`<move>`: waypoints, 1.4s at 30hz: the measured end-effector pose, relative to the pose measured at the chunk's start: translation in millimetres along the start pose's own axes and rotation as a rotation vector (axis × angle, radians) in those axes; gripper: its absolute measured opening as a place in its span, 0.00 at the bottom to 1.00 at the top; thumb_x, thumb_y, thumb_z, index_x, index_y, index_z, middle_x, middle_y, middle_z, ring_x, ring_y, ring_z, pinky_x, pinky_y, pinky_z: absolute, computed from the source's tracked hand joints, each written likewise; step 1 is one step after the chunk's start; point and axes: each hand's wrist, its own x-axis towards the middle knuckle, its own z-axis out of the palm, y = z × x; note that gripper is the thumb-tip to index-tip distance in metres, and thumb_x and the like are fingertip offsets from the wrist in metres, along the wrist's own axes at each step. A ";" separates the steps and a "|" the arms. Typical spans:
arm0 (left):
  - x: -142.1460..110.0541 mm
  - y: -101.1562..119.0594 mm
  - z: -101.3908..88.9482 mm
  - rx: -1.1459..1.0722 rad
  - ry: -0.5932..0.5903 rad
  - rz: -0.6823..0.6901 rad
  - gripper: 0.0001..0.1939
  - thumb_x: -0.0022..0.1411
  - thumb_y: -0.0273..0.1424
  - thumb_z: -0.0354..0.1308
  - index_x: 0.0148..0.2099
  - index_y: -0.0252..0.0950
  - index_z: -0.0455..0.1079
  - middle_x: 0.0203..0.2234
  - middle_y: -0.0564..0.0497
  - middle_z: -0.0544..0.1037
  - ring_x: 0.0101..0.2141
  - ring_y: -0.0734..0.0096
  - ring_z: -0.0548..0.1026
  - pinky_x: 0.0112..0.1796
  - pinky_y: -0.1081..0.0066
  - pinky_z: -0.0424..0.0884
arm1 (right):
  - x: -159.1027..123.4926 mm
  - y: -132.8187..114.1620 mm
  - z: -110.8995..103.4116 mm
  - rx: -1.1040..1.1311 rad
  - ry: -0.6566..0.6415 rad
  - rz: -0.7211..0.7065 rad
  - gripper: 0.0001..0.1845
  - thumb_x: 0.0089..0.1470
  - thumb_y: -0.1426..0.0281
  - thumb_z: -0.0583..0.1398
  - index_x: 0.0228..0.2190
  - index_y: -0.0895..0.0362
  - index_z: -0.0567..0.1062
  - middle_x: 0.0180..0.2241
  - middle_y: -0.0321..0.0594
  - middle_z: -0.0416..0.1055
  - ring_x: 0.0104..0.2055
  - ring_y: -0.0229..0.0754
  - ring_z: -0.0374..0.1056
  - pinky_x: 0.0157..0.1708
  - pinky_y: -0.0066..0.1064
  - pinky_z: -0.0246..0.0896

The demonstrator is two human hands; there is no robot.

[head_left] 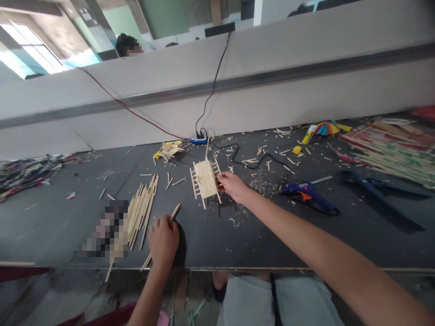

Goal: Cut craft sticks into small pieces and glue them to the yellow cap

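My right hand grips a small model built of thin wooden sticks by its right side. The model has a flat slatted panel with ladder-like rails along both sides, and one long stick rises from its far end. Near the front edge of the table, my left hand is closed around a few wooden sticks; their tips poke out beyond the knuckles. Left of that hand lies a bundle of loose wooden sticks, partly covered by a blurred patch.
A blue hot glue gun lies right, beside a dark blue long-bladed tool. Behind are a power strip with cords, a smaller stick piece, a glue stick and scattered offcuts. More sticks are heaped far right.
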 end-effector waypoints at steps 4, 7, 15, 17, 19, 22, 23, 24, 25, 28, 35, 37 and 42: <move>1.6 0.3 -1.5 -0.009 -0.030 -0.025 0.16 0.63 0.34 0.39 0.45 0.35 0.66 0.38 0.40 0.73 0.39 0.53 0.71 0.38 0.62 0.63 | 38.7 2.7 21.4 -0.022 0.000 0.046 0.08 0.59 0.68 0.56 0.37 0.60 0.71 0.33 0.37 0.70 0.29 0.34 0.67 0.30 0.30 0.66; 1.7 1.6 -2.0 -0.011 -0.044 -0.048 0.16 0.63 0.34 0.40 0.44 0.36 0.66 0.37 0.40 0.72 0.40 0.52 0.71 0.37 0.61 0.63 | 63.9 1.1 38.9 -0.042 0.004 0.076 0.12 0.59 0.67 0.56 0.42 0.60 0.70 0.38 0.40 0.70 0.33 0.36 0.68 0.31 0.31 0.68; 3.5 3.7 -1.2 -0.002 -0.072 -0.039 0.16 0.63 0.35 0.39 0.45 0.37 0.64 0.38 0.39 0.72 0.40 0.49 0.70 0.36 0.59 0.62 | 109.1 -2.4 75.9 -0.067 -0.014 0.134 0.15 0.58 0.66 0.56 0.47 0.58 0.68 0.45 0.43 0.68 0.41 0.41 0.68 0.39 0.38 0.67; 3.3 3.5 -0.8 0.002 -0.073 -0.038 0.16 0.63 0.35 0.39 0.46 0.38 0.64 0.39 0.38 0.71 0.41 0.49 0.70 0.36 0.59 0.62 | 116.9 -0.4 82.2 -0.071 -0.008 0.138 0.16 0.58 0.66 0.56 0.47 0.58 0.68 0.46 0.43 0.67 0.42 0.42 0.68 0.40 0.39 0.67; 2.9 3.3 -0.7 0.009 -0.077 -0.046 0.15 0.62 0.35 0.40 0.45 0.38 0.64 0.39 0.39 0.71 0.41 0.50 0.70 0.36 0.59 0.62 | 123.1 2.8 87.0 -0.083 -0.004 0.142 0.16 0.58 0.66 0.56 0.47 0.58 0.68 0.46 0.43 0.67 0.42 0.42 0.68 0.39 0.39 0.67; 2.5 3.4 -1.2 0.026 -0.081 -0.047 0.14 0.62 0.34 0.40 0.45 0.37 0.64 0.38 0.39 0.71 0.40 0.50 0.70 0.35 0.60 0.61 | 129.1 9.1 90.8 -0.120 -0.002 0.145 0.16 0.58 0.66 0.56 0.47 0.58 0.68 0.45 0.43 0.68 0.41 0.41 0.68 0.39 0.38 0.67; 2.5 3.6 -1.3 0.033 -0.081 -0.044 0.14 0.62 0.34 0.40 0.45 0.37 0.64 0.38 0.39 0.71 0.40 0.51 0.70 0.35 0.61 0.61 | 130.2 11.3 91.3 -0.137 -0.001 0.145 0.16 0.58 0.66 0.56 0.47 0.58 0.68 0.45 0.43 0.68 0.41 0.41 0.68 0.38 0.38 0.68; 2.6 4.0 -1.3 0.038 -0.079 -0.045 0.14 0.63 0.35 0.41 0.45 0.37 0.63 0.38 0.39 0.71 0.40 0.51 0.70 0.35 0.61 0.61 | 131.0 13.2 91.5 -0.157 -0.001 0.145 0.16 0.58 0.66 0.56 0.47 0.58 0.68 0.45 0.43 0.68 0.41 0.41 0.68 0.38 0.38 0.68; 2.7 4.4 -1.3 0.040 -0.075 -0.048 0.14 0.63 0.35 0.41 0.45 0.36 0.63 0.38 0.40 0.71 0.40 0.52 0.70 0.35 0.62 0.61 | 131.5 15.0 91.5 -0.179 -0.001 0.144 0.16 0.58 0.66 0.56 0.47 0.59 0.68 0.45 0.43 0.68 0.41 0.41 0.68 0.38 0.38 0.68; 3.3 5.8 -1.0 0.039 -0.057 -0.068 0.14 0.64 0.34 0.41 0.44 0.36 0.64 0.38 0.43 0.72 0.39 0.55 0.70 0.36 0.64 0.61 | 131.3 18.1 90.7 -0.255 -0.013 0.138 0.16 0.58 0.66 0.57 0.47 0.59 0.68 0.45 0.43 0.68 0.41 0.42 0.68 0.39 0.39 0.67; 3.4 5.4 -0.1 0.037 -0.042 -0.054 0.14 0.64 0.34 0.41 0.45 0.34 0.65 0.37 0.43 0.72 0.39 0.56 0.70 0.35 0.65 0.60 | 116.3 9.0 80.2 -0.465 -0.049 0.112 0.17 0.58 0.65 0.57 0.47 0.59 0.68 0.47 0.44 0.67 0.43 0.43 0.68 0.41 0.41 0.66; 3.4 4.5 0.9 0.037 -0.028 -0.043 0.14 0.64 0.34 0.41 0.44 0.34 0.65 0.36 0.43 0.72 0.39 0.56 0.70 0.35 0.65 0.60 | 107.4 1.3 74.0 -0.513 -0.059 0.095 0.16 0.58 0.65 0.57 0.47 0.58 0.68 0.47 0.44 0.67 0.43 0.43 0.68 0.41 0.40 0.66; 4.3 4.1 1.6 0.043 0.006 -0.014 0.17 0.65 0.34 0.39 0.46 0.32 0.65 0.37 0.41 0.73 0.38 0.56 0.70 0.36 0.65 0.60 | 77.1 -18.1 54.6 -0.606 -0.081 0.043 0.15 0.58 0.65 0.56 0.45 0.59 0.69 0.44 0.43 0.68 0.41 0.41 0.68 0.39 0.38 0.67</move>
